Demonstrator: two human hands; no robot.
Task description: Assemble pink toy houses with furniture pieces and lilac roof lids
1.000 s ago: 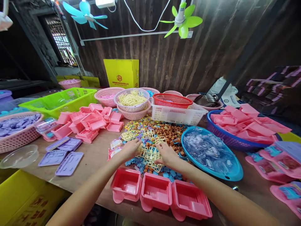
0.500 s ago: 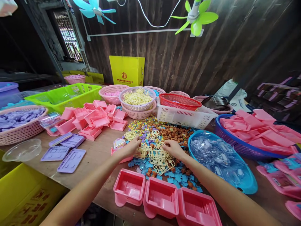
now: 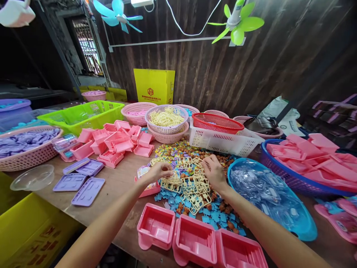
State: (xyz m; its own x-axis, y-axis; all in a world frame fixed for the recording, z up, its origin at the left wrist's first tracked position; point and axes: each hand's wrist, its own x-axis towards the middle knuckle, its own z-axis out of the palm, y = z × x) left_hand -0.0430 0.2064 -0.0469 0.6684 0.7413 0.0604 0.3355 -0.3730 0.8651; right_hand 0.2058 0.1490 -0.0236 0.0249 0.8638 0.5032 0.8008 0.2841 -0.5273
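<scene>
At the middle of the wooden bench [image 3: 117, 186], the left hand [image 3: 157, 172] pinches the near edge of a tangle of cream plastic lattice frames [image 3: 189, 184] lying on small blue tiles [image 3: 213, 216]; the right hand [image 3: 213, 172] closes its fingers on the tangle's far side. Lifting one frame cleanly likely needs a gentle shake, so neighbours unhook rather than snap.

At frame centre we see our hands on the frames [image 3: 192, 186], with three trays [image 3: 192, 240] below them. A bowl [image 3: 304, 232] sits at right, lids [image 3: 80, 180] at left, baskets [image 3: 167, 126] above.
</scene>
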